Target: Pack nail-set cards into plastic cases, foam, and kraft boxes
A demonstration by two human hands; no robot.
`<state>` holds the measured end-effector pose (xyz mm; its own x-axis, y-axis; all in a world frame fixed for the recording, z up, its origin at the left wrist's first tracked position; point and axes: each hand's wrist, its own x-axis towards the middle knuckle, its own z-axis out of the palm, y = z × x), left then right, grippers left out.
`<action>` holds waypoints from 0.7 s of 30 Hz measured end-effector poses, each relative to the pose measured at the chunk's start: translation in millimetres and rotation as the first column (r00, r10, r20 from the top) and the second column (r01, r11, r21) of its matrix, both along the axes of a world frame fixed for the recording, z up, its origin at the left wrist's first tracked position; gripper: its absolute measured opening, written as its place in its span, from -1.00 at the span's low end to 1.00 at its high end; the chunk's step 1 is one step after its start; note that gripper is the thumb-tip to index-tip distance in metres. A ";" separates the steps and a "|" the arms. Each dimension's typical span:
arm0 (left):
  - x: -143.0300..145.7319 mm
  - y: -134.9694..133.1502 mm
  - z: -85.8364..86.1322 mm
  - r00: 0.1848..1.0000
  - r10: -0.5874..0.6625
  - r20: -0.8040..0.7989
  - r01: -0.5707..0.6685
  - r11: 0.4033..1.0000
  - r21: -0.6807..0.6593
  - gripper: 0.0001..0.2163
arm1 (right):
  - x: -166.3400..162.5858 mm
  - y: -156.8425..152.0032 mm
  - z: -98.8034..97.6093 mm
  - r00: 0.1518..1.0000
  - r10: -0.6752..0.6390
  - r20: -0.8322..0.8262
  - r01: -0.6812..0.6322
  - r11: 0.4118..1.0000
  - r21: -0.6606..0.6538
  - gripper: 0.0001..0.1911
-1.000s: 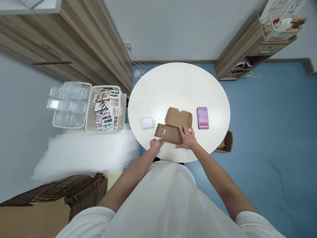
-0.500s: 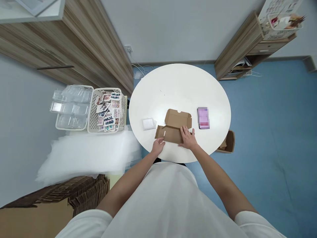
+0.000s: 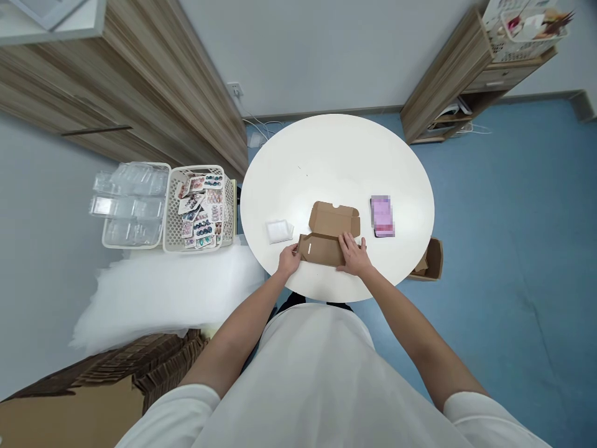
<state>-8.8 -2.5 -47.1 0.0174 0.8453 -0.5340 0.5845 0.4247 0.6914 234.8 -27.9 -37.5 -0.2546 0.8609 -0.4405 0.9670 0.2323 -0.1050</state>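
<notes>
A brown cardboard mailer box point(image 3: 321, 250) lies unfolded near the front edge of the white table, its lid point(image 3: 334, 219) spread away from me. A small white strip shows on its inside at the left. My left hand point(image 3: 289, 260) pinches the box's left end, where the side flap stands up. Flat across the right part of the box rests my right hand point(image 3: 354, 255), fingers stretched out. Left of the box lies a white padded packet point(image 3: 278, 231). Off to the right is a pink-purple pack point(image 3: 383, 216), its surface blurred.
White baskets at the left hold clear plastic cases point(image 3: 135, 199) and cards of press-on nails point(image 3: 204, 211). White foam sheets point(image 3: 172, 292) and stacked flat cardboard point(image 3: 69, 404) lie nearer me. A brown open box point(image 3: 435, 260) stands on the floor beyond the table's right edge.
My left hand has shifted left and up onto the end of the box, and the left flap has been folded upward. My right hand stays on the box.
</notes>
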 end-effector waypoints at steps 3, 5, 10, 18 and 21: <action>5.2 -3.9 9.0 0.996 -0.075 -0.055 0.082 0.987 0.138 -0.65 | -1.8 -0.3 0.5 1.000 -0.014 -0.001 0.014 1.000 0.003 0.15; 10.5 -8.9 14.1 0.991 -0.122 -0.053 0.130 0.971 0.199 -0.64 | -3.4 -0.3 0.9 1.000 -0.019 0.001 0.019 1.000 0.002 0.14; 21.6 -17.3 13.1 0.982 -0.190 -0.010 0.188 0.960 0.206 -0.63 | -7.4 0.7 2.6 1.000 -0.015 0.009 0.015 1.000 -0.004 0.14; 10.2 -9.1 2.4 0.988 -0.153 0.003 0.150 0.970 0.190 -0.72 | -7.2 0.4 -0.1 1.000 -0.008 0.000 0.008 1.000 0.002 0.14; 13.5 -4.5 2.2 0.980 -0.199 0.004 0.194 0.962 0.190 -0.74 | -7.1 -0.8 -1.7 1.000 -0.005 -0.006 0.005 1.000 0.008 0.14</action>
